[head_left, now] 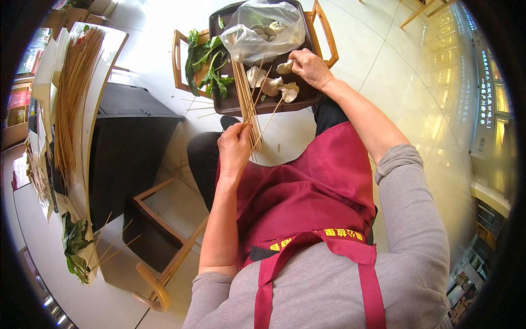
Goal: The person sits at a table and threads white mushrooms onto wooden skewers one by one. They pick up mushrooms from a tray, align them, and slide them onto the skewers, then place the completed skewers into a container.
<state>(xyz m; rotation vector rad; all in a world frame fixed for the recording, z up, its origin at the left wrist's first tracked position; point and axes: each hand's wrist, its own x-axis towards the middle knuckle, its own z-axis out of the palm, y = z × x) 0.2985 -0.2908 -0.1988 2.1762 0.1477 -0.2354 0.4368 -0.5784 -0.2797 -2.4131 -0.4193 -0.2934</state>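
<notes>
My left hand (234, 147) is closed round the lower part of a thin wooden skewer (269, 121); a pale oyster mushroom piece (289, 92) appears at its far end. Beside that hand, a bundle of bare skewers (241, 88) lies over the near edge of the brown tray (221, 104). With its fingers pinched, my right hand (312, 69) grips another pale mushroom piece (284, 67) above the tray's right side. More mushroom pieces (270, 86) rest on the tray between the hands. Behind them sits a clear plastic bag (233, 39) with greyish mushrooms inside.
The tray rests on a wooden chair (323, 30). Leafy greens (192, 63) hang at its left. Further left, a large skewer bundle (74, 104) lies on a white surface, above a black box (137, 142). A wooden chair (159, 282) and skewered leaves (75, 244) are at lower left.
</notes>
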